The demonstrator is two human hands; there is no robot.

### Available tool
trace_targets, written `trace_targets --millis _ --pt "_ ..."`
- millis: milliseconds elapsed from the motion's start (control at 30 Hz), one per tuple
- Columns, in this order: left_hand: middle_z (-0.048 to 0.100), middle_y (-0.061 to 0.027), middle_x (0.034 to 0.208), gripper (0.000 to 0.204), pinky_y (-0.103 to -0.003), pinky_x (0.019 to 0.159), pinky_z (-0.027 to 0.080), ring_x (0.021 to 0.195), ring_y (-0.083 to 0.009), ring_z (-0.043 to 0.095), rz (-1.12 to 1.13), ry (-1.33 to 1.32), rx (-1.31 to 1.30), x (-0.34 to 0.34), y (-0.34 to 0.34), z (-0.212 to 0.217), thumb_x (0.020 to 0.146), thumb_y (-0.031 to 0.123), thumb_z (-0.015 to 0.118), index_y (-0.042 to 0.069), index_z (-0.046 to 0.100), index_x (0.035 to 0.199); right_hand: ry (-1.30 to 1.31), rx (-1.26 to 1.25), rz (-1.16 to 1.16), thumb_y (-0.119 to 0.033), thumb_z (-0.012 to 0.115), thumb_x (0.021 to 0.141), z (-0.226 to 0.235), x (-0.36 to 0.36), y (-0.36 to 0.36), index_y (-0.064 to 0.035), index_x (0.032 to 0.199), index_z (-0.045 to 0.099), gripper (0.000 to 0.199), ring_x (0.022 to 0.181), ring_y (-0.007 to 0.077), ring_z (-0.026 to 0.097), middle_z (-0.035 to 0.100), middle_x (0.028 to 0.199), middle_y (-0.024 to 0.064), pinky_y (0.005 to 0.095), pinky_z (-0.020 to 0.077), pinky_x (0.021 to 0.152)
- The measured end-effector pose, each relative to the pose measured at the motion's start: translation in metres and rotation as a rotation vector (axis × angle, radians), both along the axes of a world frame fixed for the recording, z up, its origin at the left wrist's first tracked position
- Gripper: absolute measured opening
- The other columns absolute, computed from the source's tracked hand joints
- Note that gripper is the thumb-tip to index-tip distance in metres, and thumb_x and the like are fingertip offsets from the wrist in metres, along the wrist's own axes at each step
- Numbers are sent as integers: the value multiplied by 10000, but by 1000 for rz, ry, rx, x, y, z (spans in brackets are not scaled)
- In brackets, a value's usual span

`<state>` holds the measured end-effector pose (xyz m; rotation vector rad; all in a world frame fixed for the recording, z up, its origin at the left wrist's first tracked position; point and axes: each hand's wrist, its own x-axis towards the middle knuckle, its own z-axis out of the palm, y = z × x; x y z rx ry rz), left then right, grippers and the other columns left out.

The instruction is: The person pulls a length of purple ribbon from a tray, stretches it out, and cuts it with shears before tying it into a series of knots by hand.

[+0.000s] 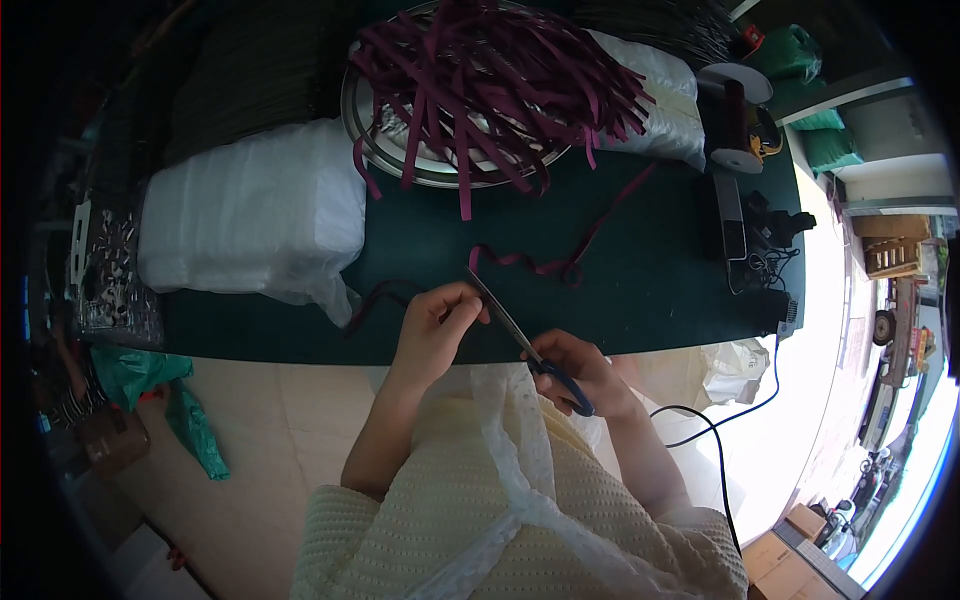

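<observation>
1. Ribbon, a dark maroon strip, lay loose across the dark green surface just beyond the scissors, curling in a loop and trailing up toward the reel.
2. Its near end ran into the left hand, which pinched it between thumb and fingertips, seemingly to keep the strip taut where the blades could meet it.
3. The scissors, blue-handled, sat in the right hand, fingers clenched through the loops, blades slanting up and left so that the tip reached the pinched end beside the left hand. Whether the blades were parted or shut could not be told.
4. Both hands worked over the near edge of the surface, close to the body, forearms coming in from below in cream knitted sleeves; the left wrist was bent inward, the right one angled toward it.
5. A round metal tray beyond the scissors held a heap of cut maroon strips, probably gathered there to stay clear of the cutting spot.
6. A white plastic-wrapped bundle lay left of the scissors, and a ribbon reel stood far right of them, upright, likely so the strip could unwind freely.
</observation>
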<state>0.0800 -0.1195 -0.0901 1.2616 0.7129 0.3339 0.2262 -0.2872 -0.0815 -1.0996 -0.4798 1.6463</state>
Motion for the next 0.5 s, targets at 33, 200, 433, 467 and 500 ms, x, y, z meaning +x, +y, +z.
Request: trace_targets --millis 33,200,433,467,500 --pt "553 34 671 161 -186 515 295 578 -10 393 -16 2 -6 -1 1 -1 855 105 516 14 603 753 0 0 -2 -235 698 804 0 0 0 5 1099 478 439 487 22 460 540 691 10 171 332 398" --pt "535 44 670 144 -181 508 282 571 -5 375 11 -26 -21 0 1 0 861 111 514 24 600 787 -204 67 -130 -143 694 799 -1 11 -10 12 1073 497 371 486 40 492 557 691 23 154 366 404" --pt "510 59 681 130 -164 493 256 569 4 349 -5 -74 -106 -3 7 5 888 149 530 44 591 842 -1424 -386 -671 -145 677 816 -16 61 -50 -60 1022 543 260 476 58 500 571 603 7 183 361 432" --pt "497 60 675 131 -166 484 251 563 2 340 -7 -58 -40 -2 6 6 891 156 536 46 590 845 -1503 -469 -649 -173 656 833 -13 65 -54 -55 1002 552 231 471 82 515 561 559 30 219 353 431" --pt "497 60 675 131 -166 484 251 563 2 340 -8 -60 -40 0 5 6 891 156 536 46 590 845 -1505 -470 -651 -173 656 833 -11 66 -54 -55 1002 552 231 471 82 515 561 559 30 219 353 431"
